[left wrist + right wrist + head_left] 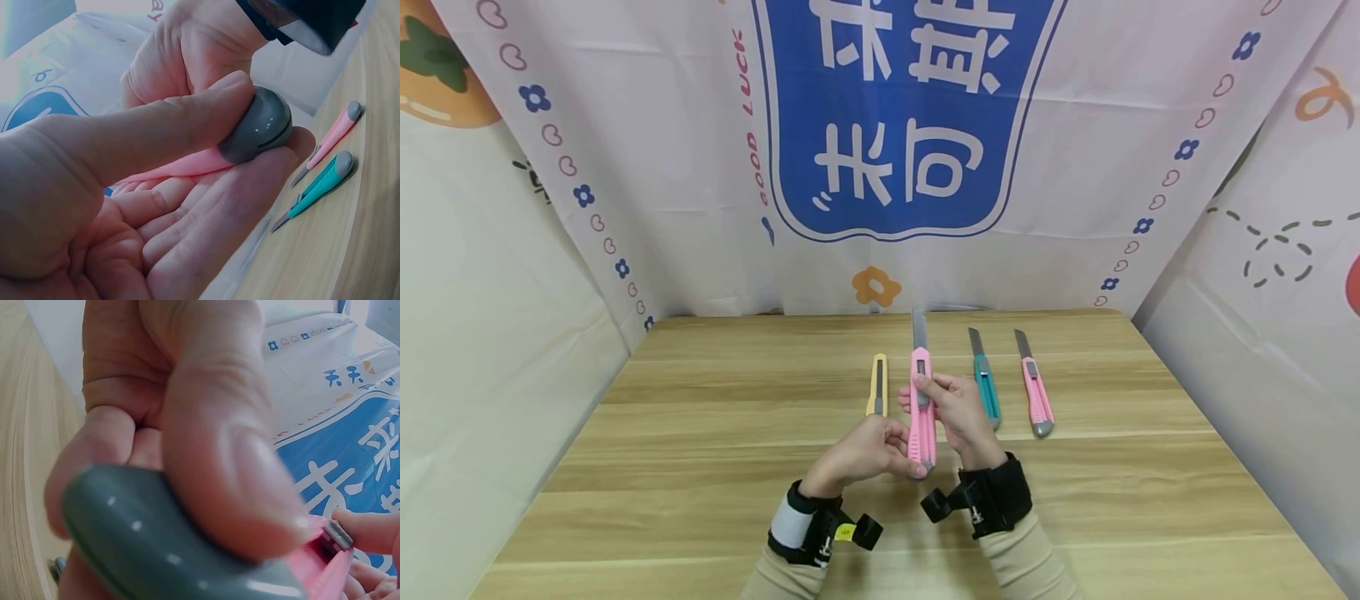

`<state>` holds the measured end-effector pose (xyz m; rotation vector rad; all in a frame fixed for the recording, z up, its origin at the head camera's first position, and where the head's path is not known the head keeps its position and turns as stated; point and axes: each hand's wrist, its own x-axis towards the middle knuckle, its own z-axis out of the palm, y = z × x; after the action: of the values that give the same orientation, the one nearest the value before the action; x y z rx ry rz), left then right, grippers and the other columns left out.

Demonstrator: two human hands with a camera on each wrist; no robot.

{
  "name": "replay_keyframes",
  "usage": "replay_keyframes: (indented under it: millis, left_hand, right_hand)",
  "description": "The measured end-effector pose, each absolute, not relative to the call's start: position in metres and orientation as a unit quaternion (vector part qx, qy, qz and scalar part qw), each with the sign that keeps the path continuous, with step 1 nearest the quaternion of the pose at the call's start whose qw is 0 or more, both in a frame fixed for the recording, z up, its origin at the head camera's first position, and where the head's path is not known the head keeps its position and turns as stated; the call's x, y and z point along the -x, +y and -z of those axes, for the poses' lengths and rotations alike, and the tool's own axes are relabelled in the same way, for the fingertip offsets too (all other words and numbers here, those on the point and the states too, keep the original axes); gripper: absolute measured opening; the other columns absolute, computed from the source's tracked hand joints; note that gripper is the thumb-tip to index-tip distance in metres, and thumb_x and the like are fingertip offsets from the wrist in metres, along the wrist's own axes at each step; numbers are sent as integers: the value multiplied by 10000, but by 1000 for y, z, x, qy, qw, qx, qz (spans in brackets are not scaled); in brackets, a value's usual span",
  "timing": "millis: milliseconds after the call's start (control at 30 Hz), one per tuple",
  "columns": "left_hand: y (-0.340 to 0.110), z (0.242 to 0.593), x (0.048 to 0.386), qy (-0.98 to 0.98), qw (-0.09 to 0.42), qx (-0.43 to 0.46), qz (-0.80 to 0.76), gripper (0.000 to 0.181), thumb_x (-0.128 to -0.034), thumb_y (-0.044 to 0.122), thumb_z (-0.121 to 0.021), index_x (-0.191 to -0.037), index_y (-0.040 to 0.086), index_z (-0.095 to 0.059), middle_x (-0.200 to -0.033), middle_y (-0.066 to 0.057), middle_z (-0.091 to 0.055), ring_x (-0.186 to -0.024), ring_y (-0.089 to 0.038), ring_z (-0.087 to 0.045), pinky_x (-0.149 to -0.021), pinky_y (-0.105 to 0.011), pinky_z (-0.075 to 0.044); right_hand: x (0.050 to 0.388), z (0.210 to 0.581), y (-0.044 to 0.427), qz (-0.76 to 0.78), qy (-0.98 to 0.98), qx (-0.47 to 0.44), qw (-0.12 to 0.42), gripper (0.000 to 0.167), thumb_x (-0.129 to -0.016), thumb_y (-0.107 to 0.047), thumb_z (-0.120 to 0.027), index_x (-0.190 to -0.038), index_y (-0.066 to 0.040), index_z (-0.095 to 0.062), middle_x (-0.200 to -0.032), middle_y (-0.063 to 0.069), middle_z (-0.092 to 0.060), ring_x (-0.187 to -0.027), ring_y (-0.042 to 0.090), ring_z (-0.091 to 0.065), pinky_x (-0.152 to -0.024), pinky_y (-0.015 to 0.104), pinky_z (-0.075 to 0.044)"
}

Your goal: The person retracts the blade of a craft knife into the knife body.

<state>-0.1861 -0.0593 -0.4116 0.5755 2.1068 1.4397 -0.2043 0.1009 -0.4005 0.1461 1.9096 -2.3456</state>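
Observation:
A large pink utility knife (922, 433) is held upright between both hands, its blade (919, 330) extended toward the back. My left hand (867, 450) pinches its lower end; in the left wrist view the thumb and fingers grip the grey end cap (262, 128). My right hand (958, 410) holds the middle of the handle, thumb on the grey slider (922, 397). In the right wrist view, the right thumb (375, 530) touches the metallic slider part (338, 535), and the left thumb presses the cap (150, 531).
A yellow cutter (878, 385) lies left of the held knife, partly behind the left hand. To the right lie a teal cutter (988, 392) and a smaller pink cutter (1037, 400), both with blades out. A printed cloth (715, 275) hangs behind the wooden table (700, 417).

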Motion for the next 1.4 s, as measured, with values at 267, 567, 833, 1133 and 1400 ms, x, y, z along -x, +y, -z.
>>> replay_keyframes:
  millis: [267, 567, 833, 1133, 1400]
  left_hand:
    - [-60, 411, 187, 771, 267, -214, -537, 207, -783, 40, -761, -941, -60, -672, -818, -150, -723, -630, -42, -623, -637, -241, -570]
    - [-61, 411, 187, 764, 273, -216, -543, 211, -795, 31, -749, -960, -73, -667, -849, -200, -721, -636, -50, -639, -687, -320, -608]
    - [-61, 411, 187, 762, 273, -220, -544, 214, -804, 28, -740, -969, -86, -665, -884, -240, -718, -641, -36, -642, -669, -240, -590]
    - [-63, 409, 186, 764, 272, -215, -545, 209, -795, 8, -734, -963, -91, -658, -875, -243, -707, -639, -49, -633, -732, -402, -618]
    - [-64, 410, 186, 762, 272, -212, -548, 204, -796, 14, -735, -961, -83, -663, -855, -216, -716, -640, -59, -638, -733, -402, -617]
  right_hand:
    - [204, 400, 101, 776, 625, -48, 62, 316, -972, -79, -545, -1230, 100, -580, -738, -31, -746, -701, 80, -729, -741, 275, -621]
    - [203, 398, 103, 780, 621, -36, 65, 331, -977, -66, -529, -1254, 112, -559, -744, -41, -747, -720, 77, -731, -761, 283, -620]
    - [203, 397, 102, 776, 627, -37, 67, 321, -967, -64, -547, -1238, 107, -574, -857, 70, -772, -738, 93, -736, -782, 305, -618]
    - [202, 397, 103, 779, 622, -26, 74, 346, -958, -44, -554, -1281, 81, -550, -944, 125, -766, -775, 98, -740, -827, 326, -608]
    - [202, 398, 103, 779, 622, -19, 78, 365, -961, -31, -542, -1309, 78, -526, -1019, 180, -745, -797, 95, -739, -840, 318, -605]
